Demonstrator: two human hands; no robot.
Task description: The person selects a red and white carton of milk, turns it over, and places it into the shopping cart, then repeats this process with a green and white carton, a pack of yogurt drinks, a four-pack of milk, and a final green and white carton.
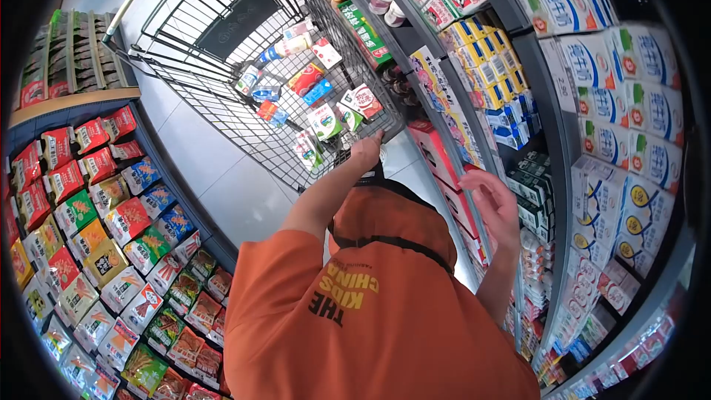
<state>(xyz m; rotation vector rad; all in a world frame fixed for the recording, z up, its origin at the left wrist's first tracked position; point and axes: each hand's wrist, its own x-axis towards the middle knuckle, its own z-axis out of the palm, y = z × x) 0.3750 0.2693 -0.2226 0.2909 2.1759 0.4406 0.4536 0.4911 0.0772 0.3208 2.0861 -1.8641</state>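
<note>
A black wire shopping cart [222, 96] stands ahead, with several colourful cartons, packets and bottles inside. My left hand [368, 150] is closed on the cart's near edge, beside a red and white carton [364, 101] and a green and white carton [324, 123] inside. To the right, my right hand [492, 204] is raised in front of the shelves with loosely bent fingers, open and holding nothing. An orange shirt [407, 326] with printed letters covers my body.
Shelves of boxed milk cartons [592, 118] and small yellow and blue packs [485, 59] line the right side. A display of bagged snacks [126, 218] fills the left. Pale floor tiles [196, 152] show between that display and the cart.
</note>
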